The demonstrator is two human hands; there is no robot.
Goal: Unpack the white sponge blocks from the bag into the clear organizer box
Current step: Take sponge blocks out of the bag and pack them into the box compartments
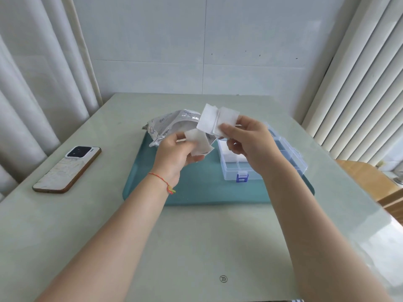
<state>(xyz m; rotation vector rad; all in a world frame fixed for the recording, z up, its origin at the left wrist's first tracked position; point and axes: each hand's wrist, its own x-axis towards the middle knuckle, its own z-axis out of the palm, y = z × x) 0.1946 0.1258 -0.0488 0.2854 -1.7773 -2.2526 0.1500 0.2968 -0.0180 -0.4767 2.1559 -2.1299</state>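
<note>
Two bare forearms reach over a pale table (65, 225); the left hand (174, 153) curls round white sponge blocks (199, 142), the right hand (246, 138) pinches more (216, 120) above a teal tray (196, 188). Behind lies the silver bag (170, 125); the right wrist partly hides the clear organizer box (244, 168).

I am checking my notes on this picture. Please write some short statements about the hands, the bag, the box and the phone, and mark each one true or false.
1. The right hand pinches white sponge blocks. True.
2. The left hand holds nothing. False: it holds white sponge pieces too.
3. The clear organizer box stands on the teal tray. True.
4. The phone lies on the tray. False: it lies on the table, left of the tray.
5. The bag lies inside the box. False: it lies beside it, at the tray's far left.
</note>
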